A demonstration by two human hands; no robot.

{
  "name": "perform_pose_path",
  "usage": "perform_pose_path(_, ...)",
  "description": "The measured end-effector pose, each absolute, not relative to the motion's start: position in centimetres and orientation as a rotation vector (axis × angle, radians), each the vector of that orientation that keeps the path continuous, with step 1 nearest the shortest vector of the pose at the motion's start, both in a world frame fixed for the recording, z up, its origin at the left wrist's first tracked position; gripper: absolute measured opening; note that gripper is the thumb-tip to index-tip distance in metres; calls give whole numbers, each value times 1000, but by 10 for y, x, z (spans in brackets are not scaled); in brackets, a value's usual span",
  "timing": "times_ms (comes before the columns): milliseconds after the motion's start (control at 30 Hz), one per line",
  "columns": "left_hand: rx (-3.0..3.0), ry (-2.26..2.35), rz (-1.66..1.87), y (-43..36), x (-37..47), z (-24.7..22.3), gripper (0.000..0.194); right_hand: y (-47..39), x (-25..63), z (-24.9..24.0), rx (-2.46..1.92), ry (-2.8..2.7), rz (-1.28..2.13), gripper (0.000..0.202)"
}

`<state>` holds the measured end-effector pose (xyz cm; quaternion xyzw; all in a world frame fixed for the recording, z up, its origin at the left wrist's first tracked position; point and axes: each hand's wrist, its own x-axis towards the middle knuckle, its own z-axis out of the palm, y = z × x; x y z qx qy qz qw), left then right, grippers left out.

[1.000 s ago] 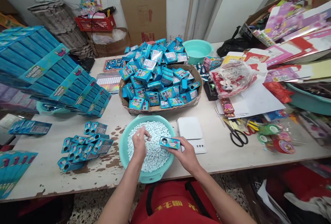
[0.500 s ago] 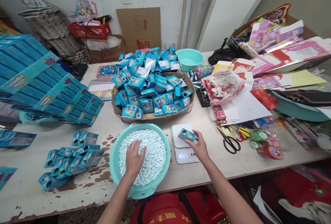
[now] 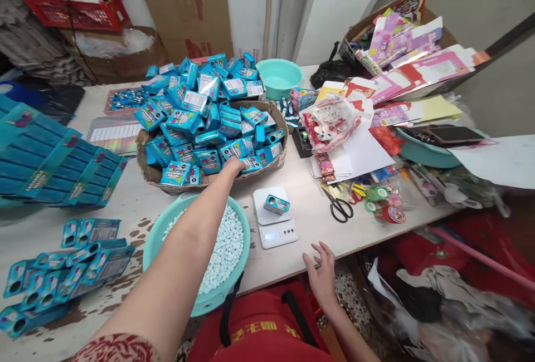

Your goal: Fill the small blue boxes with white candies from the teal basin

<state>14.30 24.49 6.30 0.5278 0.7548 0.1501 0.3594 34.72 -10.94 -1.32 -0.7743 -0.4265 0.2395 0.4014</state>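
My left arm stretches over the teal basin of small white candies. My left hand is at the front edge of the cardboard tray, against the blue candy boxes heaped in it; its fingers are hidden. A single blue candy box with a round hole in its end lies on the white digital scale, its display lit. At the table's front edge, apart from the scale, my right hand is open with spread fingers and nothing in it.
Several blue boxes stand at the left front, below a stack of blue display packs. Right of the scale lie black scissors and tape rolls. Another teal basin stands behind the heap.
My left hand has gone from the candies up to the heaped boxes. My right hand has let go of the box on the scale and drawn back toward me. The view has shifted right.
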Motion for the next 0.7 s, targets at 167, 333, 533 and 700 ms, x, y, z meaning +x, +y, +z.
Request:
perform_pose_path(167,1122,1967,643,231,127,75,27,-103,358,3,-1976,-1007,554,33)
perform_pose_path(333,930,1553,1311,173,84,115,36,-59,345,43,-1796,-1055,526,29)
perform_pose_path(533,613,1038,1257,42,115,133,38,-31,289,83,-1382,-942,1003,48)
perform_pose_path(700,669,1011,897,-6,146,98,29,-41,286,92,-1408,-614,1091,51)
